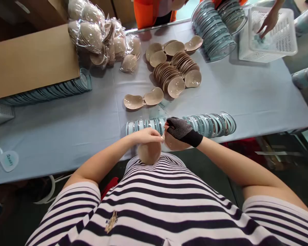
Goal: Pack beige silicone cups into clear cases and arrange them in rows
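Note:
A beige stick-on bra [149, 153] hangs at the table's front edge, its two cups side by side. My bare left hand [148, 135] pinches it at the middle, by the inner edge of the left cup. Closed on the same middle part, beside the right cup, is my right hand [180, 130] in a black dotted fingerless glove. The small joining piece between my fingertips is mostly hidden. Just behind both hands runs a row of clear, teal-edged plastic cases [207, 124]. Another beige bra [154, 96] lies open beyond that row.
Stacked beige bras [176, 73] lie mid-table, with plastic-wrapped cups [91, 34] to their left. A cardboard sheet [33, 61] covers more cases at left. Stacked clear cases [213, 30] stand at back right. Another person's hand [269, 22] reaches into a white basket [284, 37].

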`<action>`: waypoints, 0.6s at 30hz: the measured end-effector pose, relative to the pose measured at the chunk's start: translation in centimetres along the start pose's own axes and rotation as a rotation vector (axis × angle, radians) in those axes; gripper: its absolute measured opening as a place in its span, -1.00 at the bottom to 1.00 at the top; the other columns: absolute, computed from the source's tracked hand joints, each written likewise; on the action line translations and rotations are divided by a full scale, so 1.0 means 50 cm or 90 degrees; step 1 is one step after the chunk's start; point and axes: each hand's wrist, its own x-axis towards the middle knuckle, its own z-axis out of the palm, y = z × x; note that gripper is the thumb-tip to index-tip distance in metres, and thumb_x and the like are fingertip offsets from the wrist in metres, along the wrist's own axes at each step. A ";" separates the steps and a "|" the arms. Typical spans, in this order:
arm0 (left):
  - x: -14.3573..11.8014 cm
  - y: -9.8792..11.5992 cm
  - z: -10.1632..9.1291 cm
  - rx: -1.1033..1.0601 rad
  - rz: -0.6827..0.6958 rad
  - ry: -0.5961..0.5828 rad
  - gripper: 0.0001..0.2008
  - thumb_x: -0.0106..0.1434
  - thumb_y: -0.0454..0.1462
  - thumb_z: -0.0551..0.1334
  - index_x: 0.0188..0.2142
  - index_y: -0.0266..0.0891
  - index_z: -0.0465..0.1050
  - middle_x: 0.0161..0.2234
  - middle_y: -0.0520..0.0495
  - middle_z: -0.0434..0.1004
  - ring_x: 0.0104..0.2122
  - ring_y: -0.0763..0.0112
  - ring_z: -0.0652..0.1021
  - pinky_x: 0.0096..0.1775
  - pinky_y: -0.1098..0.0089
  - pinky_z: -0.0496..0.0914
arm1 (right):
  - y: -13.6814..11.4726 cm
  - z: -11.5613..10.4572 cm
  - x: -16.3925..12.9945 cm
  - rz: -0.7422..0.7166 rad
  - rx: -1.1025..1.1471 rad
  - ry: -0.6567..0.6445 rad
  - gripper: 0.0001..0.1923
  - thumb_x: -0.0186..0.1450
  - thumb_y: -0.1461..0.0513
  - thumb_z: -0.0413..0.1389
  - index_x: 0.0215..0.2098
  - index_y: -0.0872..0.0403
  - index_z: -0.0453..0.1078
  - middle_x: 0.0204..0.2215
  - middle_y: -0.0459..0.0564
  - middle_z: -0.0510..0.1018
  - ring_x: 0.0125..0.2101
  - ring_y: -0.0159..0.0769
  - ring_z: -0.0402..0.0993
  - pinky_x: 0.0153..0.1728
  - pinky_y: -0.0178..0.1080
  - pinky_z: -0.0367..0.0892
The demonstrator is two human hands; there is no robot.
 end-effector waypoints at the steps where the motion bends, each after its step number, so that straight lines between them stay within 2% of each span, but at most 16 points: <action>1: 0.002 0.000 0.003 0.021 0.005 -0.023 -0.76 0.17 -0.12 0.26 -0.37 -0.22 0.62 -0.33 -0.03 0.62 -0.26 0.32 0.55 -0.22 0.41 0.35 | 0.002 -0.009 -0.001 -0.014 0.003 -0.042 -0.84 0.28 0.22 0.04 -0.31 0.08 0.45 -0.35 0.03 0.59 -0.33 -0.25 0.47 -0.25 -0.26 0.29; 5: 0.006 -0.001 0.019 0.054 0.024 -0.088 -0.75 0.18 -0.11 0.28 -0.40 -0.25 0.61 -0.39 -0.01 0.58 -0.32 0.38 0.52 -0.27 0.44 0.33 | 0.004 -0.016 -0.018 -0.079 0.143 -0.307 -0.79 0.28 0.17 0.07 -0.27 0.10 0.49 -0.37 -0.04 0.59 -0.38 -0.32 0.44 -0.30 -0.29 0.31; 7: 0.005 0.002 0.019 0.044 0.034 -0.093 -0.72 0.19 -0.08 0.28 -0.41 -0.26 0.61 -0.40 -0.02 0.55 -0.33 0.40 0.51 -0.27 0.44 0.33 | 0.004 -0.003 -0.032 -0.088 0.244 -0.383 -0.73 0.28 0.11 0.09 -0.27 0.13 0.51 -0.39 -0.05 0.59 -0.39 -0.33 0.42 -0.32 -0.30 0.32; 12: 0.007 0.000 0.005 -0.098 0.152 -0.180 -0.71 0.17 -0.06 0.33 -0.43 -0.25 0.61 -0.36 -0.07 0.50 -0.30 0.41 0.49 -0.18 0.40 0.35 | 0.005 0.016 -0.048 -0.087 0.408 -0.352 -0.63 0.23 0.00 0.17 -0.38 0.17 0.51 -0.46 -0.05 0.54 -0.40 -0.35 0.41 -0.36 -0.30 0.33; 15: 0.019 -0.022 0.015 -0.235 0.124 -0.153 -0.68 0.15 -0.04 0.36 -0.47 -0.27 0.57 -0.37 -0.08 0.49 -0.35 0.44 0.47 -0.24 0.40 0.35 | 0.009 0.019 -0.045 -0.074 0.413 -0.332 -0.60 0.24 -0.02 0.18 -0.41 0.17 0.50 -0.50 -0.06 0.53 -0.44 -0.36 0.41 -0.39 -0.30 0.34; 18: 0.030 -0.046 0.030 -0.276 0.069 -0.147 -0.70 0.09 -0.06 0.40 -0.48 -0.28 0.56 -0.36 -0.06 0.48 -0.37 0.48 0.46 -0.29 0.43 0.34 | 0.015 0.030 -0.047 -0.108 0.396 -0.291 -0.62 0.25 -0.01 0.17 -0.34 0.17 0.52 -0.41 0.01 0.58 -0.35 -0.30 0.47 -0.29 -0.26 0.38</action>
